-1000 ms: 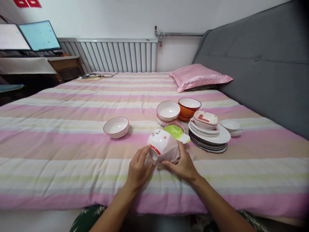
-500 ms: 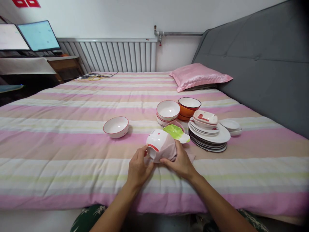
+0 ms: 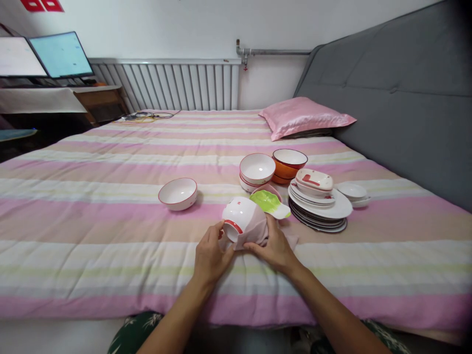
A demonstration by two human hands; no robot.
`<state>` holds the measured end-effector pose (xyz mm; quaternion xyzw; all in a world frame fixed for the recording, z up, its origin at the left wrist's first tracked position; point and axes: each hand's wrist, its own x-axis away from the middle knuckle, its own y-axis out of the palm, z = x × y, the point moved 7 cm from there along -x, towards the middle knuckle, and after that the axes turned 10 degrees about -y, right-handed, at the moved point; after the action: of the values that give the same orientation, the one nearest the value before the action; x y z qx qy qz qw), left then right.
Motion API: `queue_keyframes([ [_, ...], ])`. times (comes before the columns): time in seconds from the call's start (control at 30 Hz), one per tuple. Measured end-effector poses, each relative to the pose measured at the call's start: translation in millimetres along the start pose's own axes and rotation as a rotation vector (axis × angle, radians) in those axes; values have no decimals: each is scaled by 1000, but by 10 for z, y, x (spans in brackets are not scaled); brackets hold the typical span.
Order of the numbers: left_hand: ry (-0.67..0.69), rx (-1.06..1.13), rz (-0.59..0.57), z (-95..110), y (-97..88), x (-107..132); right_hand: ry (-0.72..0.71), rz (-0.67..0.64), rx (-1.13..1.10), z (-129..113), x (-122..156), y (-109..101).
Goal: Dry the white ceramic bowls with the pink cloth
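A white bowl (image 3: 239, 212) with a red ring round its foot is tipped on its side between my hands, its base turned toward me. My left hand (image 3: 211, 253) grips the bowl near its foot, thumb below. A pale pink cloth (image 3: 254, 235) lies over the bowl's right side, and my right hand (image 3: 275, 246) is closed on the cloth and the bowl through it. Part of the cloth trails on the bed beneath. Just behind the bowl sits a green leaf-shaped dish (image 3: 266, 201). The bowl's inside is hidden from me.
A red-rimmed bowl (image 3: 178, 193) stands alone to the left. Behind are stacked white bowls (image 3: 257, 168) and orange bowls (image 3: 283, 171). To the right are stacked plates (image 3: 342, 206) and small white dishes (image 3: 352, 191). A pink pillow (image 3: 306, 117) lies farther back on the striped bed.
The bowl has turned slightly in my hands, and the cloth's fold over it has shifted a little. Both hands keep their hold; the other dishes have stayed put.
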<state>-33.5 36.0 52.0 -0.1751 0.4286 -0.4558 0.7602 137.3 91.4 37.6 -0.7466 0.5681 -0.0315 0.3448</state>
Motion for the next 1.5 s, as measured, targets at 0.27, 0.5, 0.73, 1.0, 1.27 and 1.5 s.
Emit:
queue_keyframes([
  [0.27,-45,21,-9,-50,12,2,15,-18,-19,20,1,17],
  [0.5,-76,33,-38,-64,23,-2,34,-27,-32,18,8,18],
  [0.73,-79,27,-45,-66,24,0,31,-31,-36,24,6,29],
  [1.0,-107,25,-50,-81,26,-5,36,-35,-43,38,14,38],
  [1.27,-105,-3,-71,-36,5,-17,8,-32,-47,42,14,48],
  [1.5,-118,47,-92,53,-61,-31,34,-43,-20,13,20,49],
])
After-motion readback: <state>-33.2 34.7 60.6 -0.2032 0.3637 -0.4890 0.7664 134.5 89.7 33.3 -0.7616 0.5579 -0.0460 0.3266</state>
